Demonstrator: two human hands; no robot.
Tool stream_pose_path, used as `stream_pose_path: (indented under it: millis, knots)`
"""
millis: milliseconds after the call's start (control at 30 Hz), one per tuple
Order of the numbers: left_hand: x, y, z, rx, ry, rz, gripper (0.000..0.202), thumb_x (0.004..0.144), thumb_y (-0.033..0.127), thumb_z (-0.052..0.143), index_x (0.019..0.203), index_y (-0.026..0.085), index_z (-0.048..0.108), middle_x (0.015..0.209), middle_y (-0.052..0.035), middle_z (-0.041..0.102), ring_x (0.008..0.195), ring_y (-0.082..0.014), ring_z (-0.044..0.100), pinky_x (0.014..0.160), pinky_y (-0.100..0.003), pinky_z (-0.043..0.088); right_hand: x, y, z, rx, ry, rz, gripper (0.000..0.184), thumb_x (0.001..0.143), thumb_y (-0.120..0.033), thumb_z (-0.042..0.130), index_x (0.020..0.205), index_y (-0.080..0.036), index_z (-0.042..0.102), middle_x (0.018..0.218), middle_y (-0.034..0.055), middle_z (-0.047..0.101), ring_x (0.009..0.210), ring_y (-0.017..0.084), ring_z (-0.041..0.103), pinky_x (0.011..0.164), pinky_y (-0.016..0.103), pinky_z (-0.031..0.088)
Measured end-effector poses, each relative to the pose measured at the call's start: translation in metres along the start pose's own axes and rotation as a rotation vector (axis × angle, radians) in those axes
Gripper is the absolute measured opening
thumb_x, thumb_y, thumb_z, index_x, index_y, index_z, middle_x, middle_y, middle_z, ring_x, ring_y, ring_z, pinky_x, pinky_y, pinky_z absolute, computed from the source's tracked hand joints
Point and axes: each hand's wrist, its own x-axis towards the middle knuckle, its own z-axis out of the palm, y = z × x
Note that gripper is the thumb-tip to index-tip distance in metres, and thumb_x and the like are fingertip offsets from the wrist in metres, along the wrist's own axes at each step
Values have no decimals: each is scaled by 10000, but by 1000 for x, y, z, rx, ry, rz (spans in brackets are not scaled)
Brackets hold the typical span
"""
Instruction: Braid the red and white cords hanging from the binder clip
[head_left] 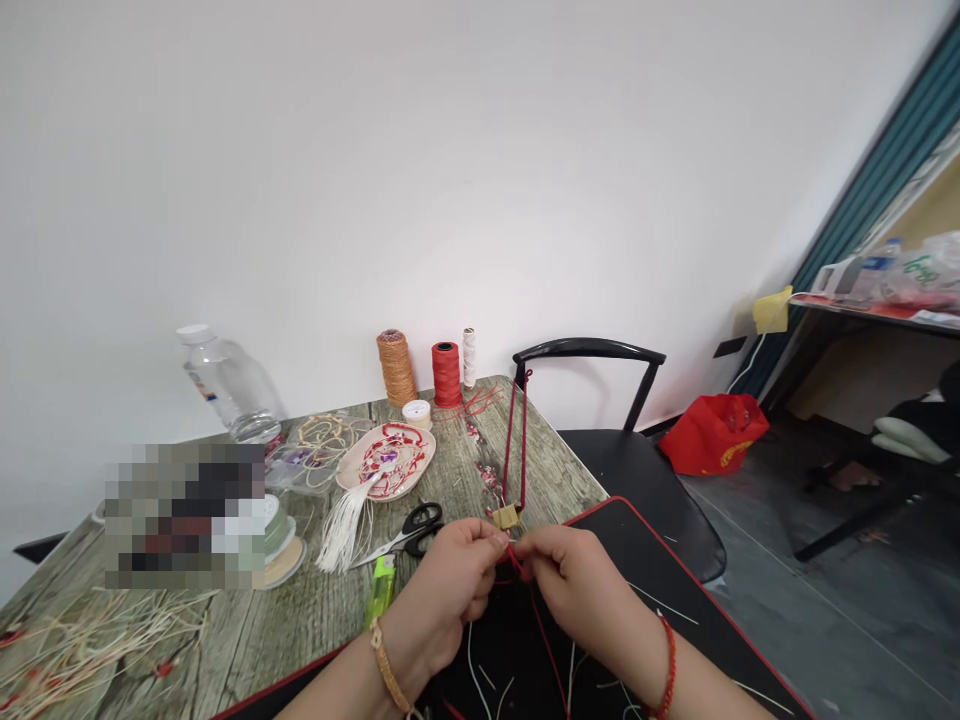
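My left hand (448, 590) and my right hand (574, 578) meet above a black mat (675, 600) with a red border. Both pinch a red cord (516, 440) between their fingertips. The cord runs up as two taut strands to the top rail of a black chair (592, 352), where it is tied. A small gold bead (506, 517) sits on the cord just above my fingers. White thread ends trail on the mat beneath my hands.
Scissors (409, 530), a green lighter (382, 588), a white tassel (345, 525) and an oval dish (386, 462) of red cord lie on the wooden table. Thread spools (446, 374) and a plastic bottle (229, 385) stand near the wall. Straw-coloured strands (82, 640) lie at left. A red bag (712, 432) sits on the floor.
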Motion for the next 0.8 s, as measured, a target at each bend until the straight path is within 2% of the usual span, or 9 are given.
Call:
stream_pose_path:
  millis: [200,367,467,600,700,800]
  knots:
    - [0,2,0,-32,-22,-3,381,655,488,705,697,220,438,416,154,282,375,-25,132,393,-210,45,2,3,12,78,33,124,162,773,-183,557,701,-206,700,691,22,664,673,184,590,620,277,401]
    - [0,0,1,-24,-21,3,366,671,473,692,690,224,424,423,153,274,381,-28,136,399,-218,45,5,11,18,126,86,174,167,785,-177,521,635,-196,591,627,4,560,620,163,520,588,277,387]
    - [-1,-2,2,-5,4,13,357,680,472,678,684,227,419,419,154,265,381,-32,134,401,-223,42,3,6,15,109,127,78,158,753,-91,508,635,-198,508,725,11,517,711,165,515,654,280,409]
    - [-3,-3,5,23,54,36,288,717,423,641,680,220,440,409,147,282,374,-38,154,398,-217,53,-9,-13,8,-130,221,-84,173,793,-57,491,680,-185,519,936,63,520,923,219,489,811,360,383]
    - [-4,-2,5,34,86,46,224,738,339,618,659,206,456,414,131,329,366,-34,188,399,-207,72,-20,-25,7,-318,218,-148,166,821,-62,482,745,-192,550,977,73,545,915,236,470,773,385,341]
    - [-4,-1,4,36,95,28,188,748,271,596,632,193,470,432,98,423,351,-29,219,396,-205,74,-25,-23,18,-429,163,-240,129,800,-79,525,777,-202,556,873,54,603,798,219,480,674,356,304]
